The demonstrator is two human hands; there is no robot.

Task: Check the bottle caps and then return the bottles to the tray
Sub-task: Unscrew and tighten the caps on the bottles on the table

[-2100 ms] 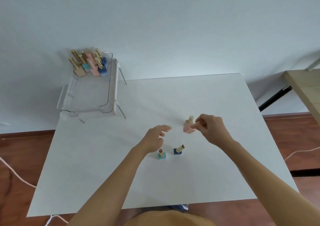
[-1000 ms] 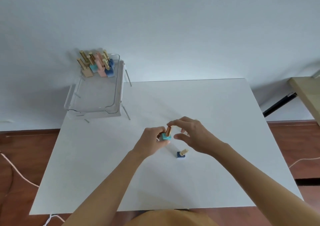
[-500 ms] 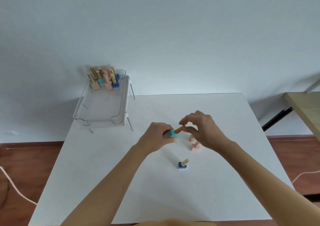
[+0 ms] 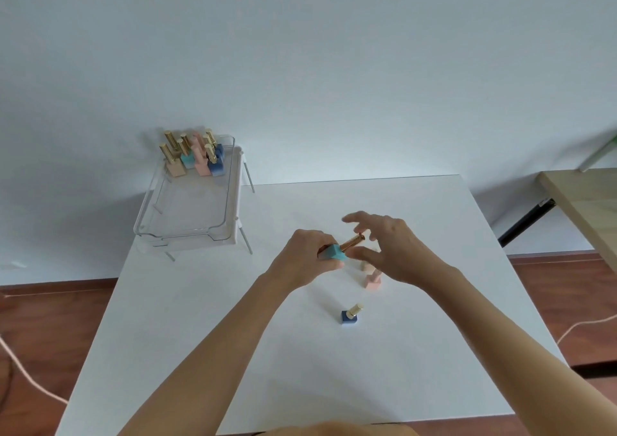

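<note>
My left hand [image 4: 305, 255] grips a teal bottle [image 4: 334, 253], held above the white table and tipped so its gold cap [image 4: 351, 242] points right. My right hand [image 4: 392, 248] is at the cap's tip with fingers spread, the thumb just under the cap. A pink bottle [image 4: 372, 282] and a beige bottle [image 4: 366, 265] stand on the table, partly hidden by my right hand. A dark blue bottle [image 4: 349, 317] with a gold cap stands nearer to me. The clear tray [image 4: 187, 233] stands at the far left on wire legs.
Several gold-capped bottles [image 4: 195, 158] are crowded at the tray's far end; its near part holds nothing. A wooden table [image 4: 587, 208] is at the right. The white table [image 4: 267, 352] has wood floor on both sides, with a cable [image 4: 23, 372] at left.
My left hand lifted the teal bottle off the table and tilted it. My right hand pinched its cap, and its fingers have now spread apart. The view tilted upward.
</note>
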